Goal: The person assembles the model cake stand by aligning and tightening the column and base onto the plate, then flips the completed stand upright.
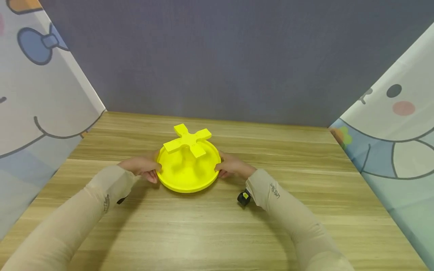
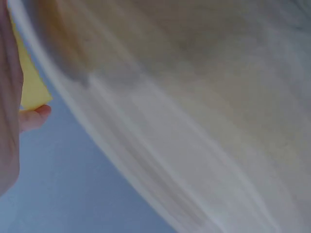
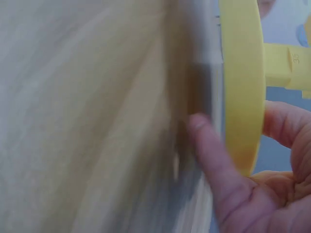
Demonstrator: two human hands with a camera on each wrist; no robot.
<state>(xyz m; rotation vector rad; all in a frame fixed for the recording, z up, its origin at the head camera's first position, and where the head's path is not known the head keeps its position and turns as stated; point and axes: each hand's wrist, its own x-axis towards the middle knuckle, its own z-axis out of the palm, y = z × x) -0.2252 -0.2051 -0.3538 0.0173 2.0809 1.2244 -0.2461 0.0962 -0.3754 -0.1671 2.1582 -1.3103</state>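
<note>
A round yellow dish [image 1: 176, 175] with a raised rim is at the middle-left of the table. Above it, on a central post, sits a yellow four-armed cross piece [image 1: 188, 140]. My left hand [image 1: 140, 166] grips the rim at the left, thumb on the edge; in the left wrist view only a sliver of the yellow rim [image 2: 33, 87] shows beside it. Opposite, my right hand [image 1: 234, 165] pinches the right side of the rim, with one finger pointing along the tabletop in the right wrist view. Whether the dish touches the table is unclear.
The wood-grain table [image 1: 210, 229] ends at a dark grey panel [image 1: 217, 64] behind. Cartoon-printed cloth [image 1: 400, 162] hangs along the right side, and similar cloth [image 1: 68, 86] on the left. A black device [image 1: 243, 198] sits under the right wrist.
</note>
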